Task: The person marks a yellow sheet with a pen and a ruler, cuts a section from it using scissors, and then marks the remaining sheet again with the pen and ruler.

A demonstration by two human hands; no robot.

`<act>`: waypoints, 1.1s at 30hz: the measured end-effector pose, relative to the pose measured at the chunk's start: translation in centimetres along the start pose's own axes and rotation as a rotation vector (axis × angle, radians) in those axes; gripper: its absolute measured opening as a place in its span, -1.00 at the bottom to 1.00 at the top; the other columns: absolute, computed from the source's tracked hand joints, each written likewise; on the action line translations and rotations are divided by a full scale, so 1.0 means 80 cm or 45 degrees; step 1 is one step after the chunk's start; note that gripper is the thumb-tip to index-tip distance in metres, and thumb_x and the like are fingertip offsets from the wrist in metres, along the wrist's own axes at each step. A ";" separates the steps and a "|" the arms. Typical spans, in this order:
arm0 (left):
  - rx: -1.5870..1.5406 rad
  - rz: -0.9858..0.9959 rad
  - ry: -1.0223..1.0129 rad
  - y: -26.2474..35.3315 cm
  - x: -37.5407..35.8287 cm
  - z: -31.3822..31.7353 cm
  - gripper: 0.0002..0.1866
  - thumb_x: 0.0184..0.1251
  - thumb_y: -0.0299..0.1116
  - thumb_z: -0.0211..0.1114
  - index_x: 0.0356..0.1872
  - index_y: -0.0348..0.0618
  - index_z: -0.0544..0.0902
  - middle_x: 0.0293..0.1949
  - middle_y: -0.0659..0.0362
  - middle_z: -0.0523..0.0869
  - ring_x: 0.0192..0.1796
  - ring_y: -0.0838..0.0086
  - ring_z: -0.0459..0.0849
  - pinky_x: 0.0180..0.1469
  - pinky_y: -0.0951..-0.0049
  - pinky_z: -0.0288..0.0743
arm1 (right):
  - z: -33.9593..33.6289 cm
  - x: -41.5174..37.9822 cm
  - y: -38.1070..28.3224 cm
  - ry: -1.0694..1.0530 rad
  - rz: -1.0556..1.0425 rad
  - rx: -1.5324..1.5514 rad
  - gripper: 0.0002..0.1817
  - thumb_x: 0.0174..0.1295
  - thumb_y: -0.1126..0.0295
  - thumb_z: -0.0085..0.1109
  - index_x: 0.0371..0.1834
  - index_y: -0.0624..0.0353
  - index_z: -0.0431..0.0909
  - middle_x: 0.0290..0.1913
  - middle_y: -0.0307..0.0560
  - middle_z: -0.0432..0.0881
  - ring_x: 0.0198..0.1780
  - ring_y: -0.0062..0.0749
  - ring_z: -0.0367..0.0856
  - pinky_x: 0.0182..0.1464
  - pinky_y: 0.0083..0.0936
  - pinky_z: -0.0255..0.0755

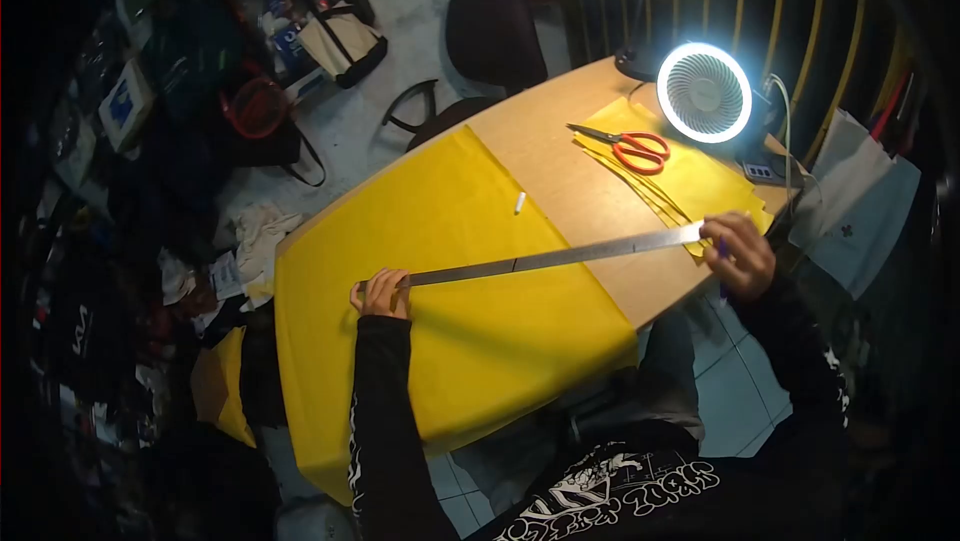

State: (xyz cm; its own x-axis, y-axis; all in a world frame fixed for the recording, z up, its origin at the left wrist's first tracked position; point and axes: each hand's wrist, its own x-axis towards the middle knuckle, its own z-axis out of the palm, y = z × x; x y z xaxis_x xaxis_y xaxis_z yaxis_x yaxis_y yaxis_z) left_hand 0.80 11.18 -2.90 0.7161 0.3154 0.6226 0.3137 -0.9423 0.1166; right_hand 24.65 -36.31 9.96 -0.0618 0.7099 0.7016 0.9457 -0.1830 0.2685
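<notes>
A long metal ruler (560, 259) stretches across the yellow fabric (440, 201) and over the bare wood to its right. My left hand (385, 293) grips the ruler's left end above the fabric, fingers curled over it. At the other end, my right hand (740, 256) has its fingers closed round the ruler. A slim purple object (723, 271), perhaps a pen, also shows in that hand. Just above the ruler's middle, a small white stick like chalk (520, 203) lies on the fabric. Red-handled scissors (640, 153) rest on stacked yellow pieces (700, 176) near my right hand.
A lit ring-shaped fan (704, 93) stands at the table's (550, 156) far right corner, beside a socket strip (762, 172). A dark chair (495, 31) is behind the table. Bags and clutter fill the floor at left; a pale bag (860, 206) hangs at right.
</notes>
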 end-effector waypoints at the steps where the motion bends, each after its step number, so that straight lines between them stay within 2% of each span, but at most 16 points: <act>1: 0.014 0.003 0.048 -0.005 0.000 0.007 -0.83 0.26 -0.30 0.28 -0.14 0.06 0.64 -0.09 0.25 0.68 0.04 0.38 0.60 0.31 0.12 0.00 | 0.000 0.014 0.010 0.059 -0.040 -0.051 -0.74 -0.26 0.46 0.24 -0.45 0.21 0.42 -0.23 0.03 0.54 -0.13 -0.06 0.59 -0.14 -0.21 0.50; 3: 0.036 0.020 0.146 -0.015 0.005 0.014 -0.86 0.22 -0.35 0.31 -0.20 0.04 0.64 -0.15 0.30 0.70 -0.03 0.44 0.64 0.28 0.11 0.05 | -0.011 0.046 0.023 0.081 -0.108 -0.127 -0.76 -0.21 0.48 0.25 -0.45 0.21 0.41 -0.23 0.04 0.54 -0.12 -0.07 0.59 -0.10 -0.19 0.49; 4: 0.110 0.125 0.266 -0.013 0.012 0.013 -0.86 0.21 -0.38 0.29 -0.20 0.01 0.63 -0.20 0.23 0.67 -0.13 0.35 0.65 0.17 0.18 0.24 | -0.013 0.060 0.032 0.134 -0.157 -0.167 -0.77 -0.19 0.48 0.26 -0.45 0.21 0.41 -0.23 0.05 0.54 -0.12 -0.08 0.59 -0.08 -0.18 0.49; 8: 0.026 0.166 0.326 -0.001 0.035 -0.037 -0.85 0.17 -0.40 0.23 -0.22 -0.08 0.60 -0.36 0.11 0.55 -0.31 0.15 0.57 -0.20 0.22 0.44 | -0.013 0.116 0.090 0.343 -0.283 -0.296 -0.78 -0.19 0.59 0.27 -0.44 0.23 0.46 -0.20 0.04 0.54 -0.09 -0.13 0.60 -0.03 -0.18 0.48; 11: -0.142 0.240 0.136 0.022 0.044 -0.108 -0.79 0.17 -0.29 0.27 -0.23 -0.14 0.59 -0.38 0.09 0.54 -0.32 0.14 0.56 -0.26 0.21 0.43 | -0.007 0.162 0.150 0.527 -0.329 -0.336 -0.80 -0.05 0.58 0.31 -0.33 0.19 0.54 -0.06 0.05 0.58 -0.05 -0.16 0.60 0.16 -0.13 0.41; 13: -0.631 0.136 -0.044 0.035 0.028 -0.146 -0.62 0.25 -0.04 0.26 -0.26 -0.22 0.56 -0.46 0.10 0.52 -0.44 0.33 0.54 -0.38 0.37 0.38 | 0.000 0.202 0.189 0.553 -0.400 -0.367 -0.73 0.02 0.59 0.28 -0.19 0.16 0.54 -0.07 0.04 0.57 -0.06 -0.16 0.60 0.16 -0.15 0.41; 14: -0.811 -0.016 -0.326 0.025 0.008 -0.166 -0.58 0.27 0.00 0.24 -0.26 -0.23 0.55 -0.51 0.16 0.51 -0.48 0.47 0.49 -0.41 0.47 0.35 | 0.006 0.225 0.201 0.587 -0.418 -0.377 -0.73 0.04 0.60 0.27 -0.16 0.15 0.53 -0.08 0.03 0.56 -0.09 -0.15 0.60 0.13 -0.18 0.43; 16: -0.844 -0.085 -0.439 0.075 -0.017 -0.207 -0.75 0.36 -0.20 0.18 -0.29 -0.22 0.51 -0.55 0.24 0.48 -0.54 0.58 0.44 -0.43 0.57 0.32 | 0.023 0.268 0.203 0.583 -0.333 -0.119 -0.68 0.09 0.67 0.17 -0.06 0.15 0.51 -0.07 0.00 0.57 -0.01 -0.14 0.58 0.17 -0.25 0.43; 17: -1.274 -0.477 -0.632 0.092 -0.042 -0.218 -0.87 0.39 -0.35 0.11 -0.31 -0.19 0.46 -0.54 0.25 0.49 -0.54 0.61 0.46 -0.44 0.59 0.35 | 0.035 0.289 0.201 0.574 -0.289 0.015 -0.64 0.12 0.70 0.13 -0.01 0.15 0.50 -0.06 -0.01 0.58 0.04 -0.14 0.57 0.18 -0.28 0.42; 19: -1.512 -0.788 -0.676 0.146 -0.066 -0.247 -0.92 0.41 -0.44 0.03 -0.30 -0.19 0.39 -0.55 0.21 0.50 -0.55 0.58 0.48 -0.46 0.60 0.37 | 0.089 0.334 0.199 0.475 -0.077 0.602 -0.65 0.14 0.67 0.11 0.00 0.14 0.49 -0.16 -0.06 0.57 -0.07 -0.21 0.59 0.05 -0.34 0.48; 21: -1.807 -0.932 -0.461 0.178 -0.096 -0.249 -0.90 0.45 -0.42 -0.01 -0.30 -0.19 0.34 -0.56 0.17 0.47 -0.60 0.58 0.41 -0.52 0.56 0.32 | 0.125 0.363 0.176 0.479 -0.015 0.654 -0.69 0.11 0.67 0.09 -0.08 0.13 0.47 -0.25 -0.08 0.52 -0.16 -0.22 0.57 -0.09 -0.38 0.50; 23: -1.806 -0.972 -0.361 0.202 -0.116 -0.246 -0.85 0.46 -0.35 0.02 -0.31 -0.18 0.33 -0.57 0.18 0.45 -0.61 0.59 0.38 -0.53 0.57 0.30 | 0.142 0.371 0.137 0.606 -0.098 0.178 -0.76 0.03 0.69 0.08 -0.25 0.14 0.42 -0.32 -0.07 0.42 -0.25 -0.16 0.54 -0.24 -0.42 0.48; 27: -1.776 -1.106 -0.266 0.228 -0.136 -0.220 -0.81 0.46 -0.30 0.04 -0.32 -0.17 0.33 -0.57 0.18 0.45 -0.62 0.60 0.39 -0.55 0.58 0.29 | 0.210 0.350 0.080 0.652 0.019 0.420 -0.72 -0.14 0.67 0.12 -0.38 0.07 0.36 -0.41 -0.10 0.42 -0.34 -0.13 0.53 -0.29 -0.37 0.48; 29: -1.706 -1.159 -0.205 0.236 -0.140 -0.203 -0.79 0.46 -0.27 0.05 -0.33 -0.17 0.33 -0.57 0.18 0.44 -0.62 0.60 0.39 -0.56 0.58 0.29 | 0.239 0.316 0.035 0.473 0.106 0.707 -0.71 -0.17 0.68 0.16 -0.40 0.08 0.35 -0.41 -0.08 0.42 -0.32 -0.13 0.53 -0.30 -0.39 0.45; 30: -1.650 -1.186 -0.197 0.238 -0.142 -0.196 -0.76 0.46 -0.25 0.06 -0.36 -0.17 0.33 -0.57 0.19 0.44 -0.63 0.61 0.38 -0.56 0.58 0.29 | 0.245 0.299 0.011 0.495 0.029 0.812 -0.73 -0.12 0.66 0.17 -0.39 0.10 0.36 -0.40 -0.05 0.44 -0.32 -0.10 0.53 -0.27 -0.35 0.43; 33: -1.589 -1.247 -0.099 0.228 -0.159 -0.165 -0.74 0.46 -0.23 0.06 -0.37 -0.17 0.34 -0.57 0.20 0.44 -0.63 0.62 0.39 -0.56 0.58 0.29 | 0.254 0.242 -0.055 0.231 0.206 1.147 -0.80 0.01 0.61 0.19 -0.36 0.19 0.37 -0.35 0.05 0.52 -0.26 0.00 0.56 -0.21 -0.33 0.44</act>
State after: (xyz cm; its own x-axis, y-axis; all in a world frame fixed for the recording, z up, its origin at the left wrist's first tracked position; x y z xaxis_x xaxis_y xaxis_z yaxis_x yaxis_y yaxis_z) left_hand -10.77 -11.49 1.52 0.5940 0.7974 -0.1060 -0.0062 0.1363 0.9906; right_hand 25.74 -7.92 8.96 0.1149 0.5906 0.7987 0.8334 0.3802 -0.4011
